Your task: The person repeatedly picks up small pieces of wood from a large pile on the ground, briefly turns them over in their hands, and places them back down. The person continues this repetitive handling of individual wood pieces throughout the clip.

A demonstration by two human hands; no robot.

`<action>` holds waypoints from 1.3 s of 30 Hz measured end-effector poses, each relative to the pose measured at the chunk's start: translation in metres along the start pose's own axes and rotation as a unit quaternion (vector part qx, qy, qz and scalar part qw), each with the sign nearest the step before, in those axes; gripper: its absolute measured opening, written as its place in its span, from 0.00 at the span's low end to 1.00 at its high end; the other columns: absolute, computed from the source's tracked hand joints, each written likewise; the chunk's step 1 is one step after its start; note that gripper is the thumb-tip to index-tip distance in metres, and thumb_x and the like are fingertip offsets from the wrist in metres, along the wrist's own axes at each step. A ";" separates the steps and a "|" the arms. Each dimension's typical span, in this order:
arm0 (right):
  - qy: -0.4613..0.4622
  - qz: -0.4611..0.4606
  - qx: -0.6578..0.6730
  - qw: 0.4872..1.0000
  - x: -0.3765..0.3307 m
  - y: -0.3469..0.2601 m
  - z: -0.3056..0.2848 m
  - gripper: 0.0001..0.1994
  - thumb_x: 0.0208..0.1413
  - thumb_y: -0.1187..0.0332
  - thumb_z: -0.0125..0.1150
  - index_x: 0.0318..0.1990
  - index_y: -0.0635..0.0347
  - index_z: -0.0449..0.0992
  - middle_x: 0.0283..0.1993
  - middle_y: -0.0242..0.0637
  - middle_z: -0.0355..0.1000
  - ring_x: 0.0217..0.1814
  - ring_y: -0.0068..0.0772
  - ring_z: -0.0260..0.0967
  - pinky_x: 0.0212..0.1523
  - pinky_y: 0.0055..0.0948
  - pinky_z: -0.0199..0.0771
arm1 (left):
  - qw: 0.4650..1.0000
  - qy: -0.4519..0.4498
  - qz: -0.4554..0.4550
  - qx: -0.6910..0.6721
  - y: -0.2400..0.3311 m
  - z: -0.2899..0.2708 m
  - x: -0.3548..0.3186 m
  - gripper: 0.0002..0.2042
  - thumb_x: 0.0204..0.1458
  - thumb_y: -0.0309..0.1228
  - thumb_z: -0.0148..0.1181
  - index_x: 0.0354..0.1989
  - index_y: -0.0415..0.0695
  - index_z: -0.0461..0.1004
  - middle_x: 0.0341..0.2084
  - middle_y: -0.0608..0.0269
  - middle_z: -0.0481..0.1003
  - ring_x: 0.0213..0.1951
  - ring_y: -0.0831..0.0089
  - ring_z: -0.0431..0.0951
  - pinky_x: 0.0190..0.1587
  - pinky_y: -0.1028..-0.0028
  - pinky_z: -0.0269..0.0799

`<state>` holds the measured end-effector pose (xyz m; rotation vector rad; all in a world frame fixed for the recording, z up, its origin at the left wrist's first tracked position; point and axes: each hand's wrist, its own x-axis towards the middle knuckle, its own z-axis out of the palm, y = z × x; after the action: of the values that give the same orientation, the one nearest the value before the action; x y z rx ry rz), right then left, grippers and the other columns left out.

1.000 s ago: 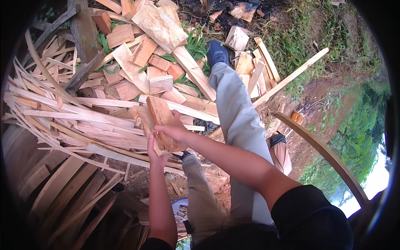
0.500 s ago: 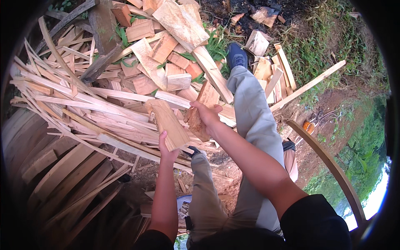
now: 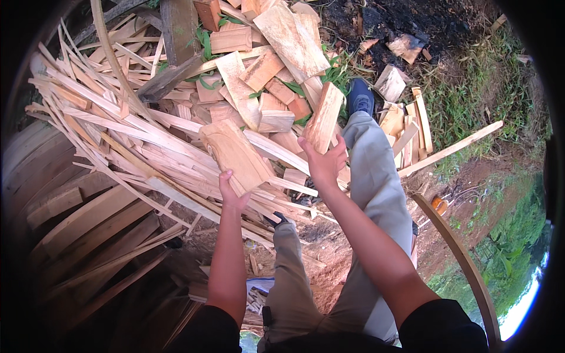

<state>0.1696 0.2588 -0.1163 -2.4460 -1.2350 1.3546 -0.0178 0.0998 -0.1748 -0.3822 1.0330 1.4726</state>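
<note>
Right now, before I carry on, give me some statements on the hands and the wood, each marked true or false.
1. The left hand holds a broad, flat wooden block by its near end. True.
2. Both hands are on one piece of wood. False: the right hand is at the lower end of a separate, narrower wooden block; how firm its grip is, I cannot tell.
3. The two blocks are pressed together. False: a gap shows between them.
4. A dark blue sneaker is beyond the right hand. True.
5. The charred ground is at the lower left. False: the charred ground is at the upper right.
</note>
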 end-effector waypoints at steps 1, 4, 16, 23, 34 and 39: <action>-0.002 -0.061 -0.022 0.998 0.000 0.010 0.006 0.54 0.43 0.48 0.75 0.71 0.60 0.47 0.66 0.59 0.49 0.70 0.57 0.46 0.70 0.52 0.47 | 1.000 -0.005 0.003 -0.009 0.009 0.002 0.007 0.42 0.45 0.45 0.54 0.71 0.39 0.54 0.62 0.47 0.67 0.64 0.53 0.68 0.69 0.55 0.59; -0.060 -0.110 -0.032 0.992 -0.006 0.019 0.010 0.43 0.46 0.55 0.72 0.66 0.62 0.54 0.62 0.59 0.52 0.66 0.58 0.50 0.69 0.48 0.50 | 0.999 0.040 0.001 0.014 0.039 -0.003 0.018 0.40 0.45 0.40 0.53 0.69 0.39 0.55 0.63 0.48 0.66 0.64 0.54 0.68 0.67 0.55 0.62; -0.212 0.081 0.168 0.959 0.018 0.009 -0.009 0.29 0.50 0.63 0.66 0.58 0.61 0.64 0.50 0.44 0.66 0.47 0.35 0.68 0.47 0.33 0.71 | 0.940 0.118 0.028 0.320 0.076 -0.026 0.118 0.27 0.42 0.21 0.47 0.57 0.34 0.66 0.44 0.58 0.72 0.46 0.65 0.74 0.52 0.67 0.71; -0.251 0.112 0.205 0.939 0.018 -0.010 -0.029 0.24 0.52 0.66 0.65 0.55 0.58 0.67 0.45 0.38 0.70 0.38 0.26 0.69 0.34 0.27 0.70 | 0.934 0.144 0.064 0.322 0.071 -0.037 0.166 0.28 0.44 0.20 0.49 0.59 0.36 0.67 0.46 0.57 0.73 0.47 0.65 0.74 0.52 0.67 0.71; -0.297 0.021 0.227 0.927 0.018 -0.030 -0.036 0.13 0.53 0.73 0.69 0.43 0.58 0.72 0.27 0.26 0.68 0.25 0.17 0.63 0.26 0.21 0.64 | 0.823 0.197 0.291 0.447 0.012 0.074 0.197 0.19 0.61 0.32 0.60 0.58 0.37 0.68 0.39 0.59 0.76 0.36 0.75 0.75 0.43 0.73 0.70; -0.266 0.083 0.297 0.913 0.014 -0.044 -0.045 0.13 0.54 0.77 0.57 0.48 0.62 0.72 0.26 0.28 0.66 0.22 0.17 0.60 0.23 0.22 0.61 | 0.830 0.223 0.144 0.491 -0.035 0.203 0.235 0.56 0.43 0.53 0.75 0.73 0.40 0.43 0.59 0.36 0.61 0.58 0.57 0.68 0.61 0.63 0.64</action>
<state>0.1800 0.3109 -0.0796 -1.8373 -0.5269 2.1497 0.0318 0.3981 -0.2538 0.2119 2.1380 0.9126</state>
